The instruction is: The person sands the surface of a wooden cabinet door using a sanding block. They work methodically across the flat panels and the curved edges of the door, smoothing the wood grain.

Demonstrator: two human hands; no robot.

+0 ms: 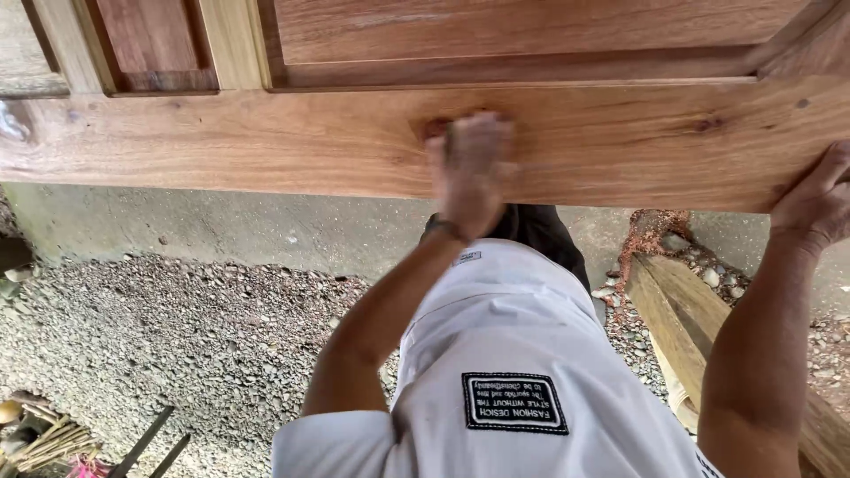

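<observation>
1. The wooden door (266, 142) is lying across the top of the frame. Its wide bottom rail is running from left to right, and the panelled sections are showing above it.
2. The left hand (471, 168) is pressing flat on the rail at upper centre. It is motion-blurred, so it is probably sliding along the grain.
3. A reddish pad (436, 128), likely abrasive paper, is peeking out at the upper left of that hand. Most of it is lying hidden under the palm.
4. The left fingers (485, 133) are looking extended and close together, bearing down rather than pinching. The blur is making the detail uncertain.
5. The right hand (819, 199) is sitting at the right edge of the frame. Its fingers are curling together over the door's near edge, apparently steadying it.
6. Judgement: the rubbing-down of the rail is the step in hand.
7. A further stroke is calling for even pressure along the grain and a firm hold on the edge.
8. Gravel ground (177, 336) is lying at lower left and a timber plank (673, 310) at lower right. The person's white shirt (513, 354) is filling the lower centre.
</observation>
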